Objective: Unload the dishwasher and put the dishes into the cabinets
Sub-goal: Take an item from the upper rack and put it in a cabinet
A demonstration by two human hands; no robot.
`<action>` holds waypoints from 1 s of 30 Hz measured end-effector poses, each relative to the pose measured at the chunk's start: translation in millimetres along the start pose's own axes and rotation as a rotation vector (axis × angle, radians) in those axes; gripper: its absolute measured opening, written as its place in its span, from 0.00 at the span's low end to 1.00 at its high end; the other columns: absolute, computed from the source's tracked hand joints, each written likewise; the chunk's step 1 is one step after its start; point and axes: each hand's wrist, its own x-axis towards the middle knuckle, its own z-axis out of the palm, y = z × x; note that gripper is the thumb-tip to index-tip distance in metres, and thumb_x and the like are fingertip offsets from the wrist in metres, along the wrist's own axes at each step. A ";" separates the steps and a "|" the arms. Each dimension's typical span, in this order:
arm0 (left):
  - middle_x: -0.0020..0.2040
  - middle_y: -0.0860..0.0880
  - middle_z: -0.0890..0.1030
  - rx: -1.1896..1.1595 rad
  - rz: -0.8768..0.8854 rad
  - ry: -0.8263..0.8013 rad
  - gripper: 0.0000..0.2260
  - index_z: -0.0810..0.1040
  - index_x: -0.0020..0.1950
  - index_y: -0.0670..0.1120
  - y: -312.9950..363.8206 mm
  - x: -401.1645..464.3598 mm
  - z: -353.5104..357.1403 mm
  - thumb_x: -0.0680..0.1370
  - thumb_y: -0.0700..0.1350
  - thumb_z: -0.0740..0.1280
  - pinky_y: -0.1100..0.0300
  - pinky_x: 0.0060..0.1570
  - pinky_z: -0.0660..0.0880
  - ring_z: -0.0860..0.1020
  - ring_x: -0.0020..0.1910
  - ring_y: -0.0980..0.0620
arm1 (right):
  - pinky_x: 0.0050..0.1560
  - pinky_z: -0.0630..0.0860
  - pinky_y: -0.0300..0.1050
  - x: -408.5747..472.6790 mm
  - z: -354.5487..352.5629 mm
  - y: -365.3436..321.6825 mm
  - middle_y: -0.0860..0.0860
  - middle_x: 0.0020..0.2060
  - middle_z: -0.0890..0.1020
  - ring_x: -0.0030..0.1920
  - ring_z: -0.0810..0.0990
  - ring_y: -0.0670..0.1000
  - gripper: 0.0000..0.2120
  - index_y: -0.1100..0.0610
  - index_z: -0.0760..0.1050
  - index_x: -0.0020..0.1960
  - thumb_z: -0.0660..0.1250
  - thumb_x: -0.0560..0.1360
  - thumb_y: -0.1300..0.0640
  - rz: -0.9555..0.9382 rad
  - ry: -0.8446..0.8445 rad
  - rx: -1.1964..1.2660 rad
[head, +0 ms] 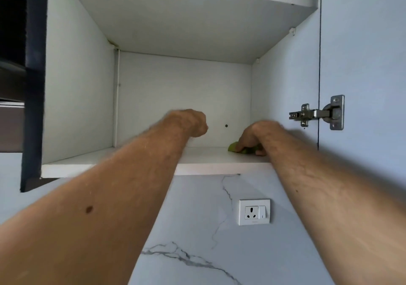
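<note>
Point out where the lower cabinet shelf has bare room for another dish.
Lower shelf is bare from the left wall to the left hand. It is crowded at the right, where the right hand holds a green item by the right wall.

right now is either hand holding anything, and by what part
The right hand grips a green item from above on the cabinet shelf; which part cannot be told. The left hand is a fist holding nothing visible.

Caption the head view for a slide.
Right hand sets a small green dish on the white cabinet's lower shelf; left hand hovers, fingers curled.
</note>
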 end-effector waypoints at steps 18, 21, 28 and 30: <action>0.72 0.50 0.69 -0.160 0.074 -0.064 0.20 0.66 0.73 0.55 2.4 7.5 38.2 0.81 0.53 0.60 0.48 0.68 0.67 0.69 0.69 0.46 | 0.47 0.70 0.44 28.7 16.4 27.8 0.53 0.56 0.79 0.51 0.75 0.55 0.32 0.55 0.73 0.59 0.72 0.68 0.32 -0.119 0.201 0.109; 0.70 0.49 0.70 -0.187 0.098 -0.039 0.19 0.67 0.72 0.54 5.5 7.5 40.0 0.81 0.50 0.61 0.50 0.67 0.68 0.70 0.68 0.46 | 0.49 0.71 0.44 26.6 15.6 23.0 0.52 0.55 0.79 0.55 0.78 0.55 0.31 0.53 0.74 0.58 0.69 0.67 0.30 -0.136 0.254 0.088; 0.69 0.50 0.71 -0.207 0.111 -0.002 0.18 0.67 0.71 0.55 2.5 10.0 45.0 0.80 0.48 0.60 0.49 0.67 0.68 0.70 0.67 0.48 | 0.32 0.66 0.39 37.5 15.8 15.6 0.52 0.37 0.76 0.39 0.76 0.52 0.08 0.56 0.72 0.36 0.66 0.69 0.52 -0.246 0.323 0.134; 0.69 0.50 0.71 -0.212 0.108 0.008 0.18 0.68 0.70 0.56 2.5 11.2 45.9 0.80 0.48 0.60 0.49 0.67 0.68 0.70 0.67 0.48 | 0.32 0.66 0.40 40.6 16.4 16.3 0.51 0.38 0.77 0.37 0.75 0.50 0.08 0.57 0.73 0.36 0.66 0.69 0.52 -0.257 0.317 0.132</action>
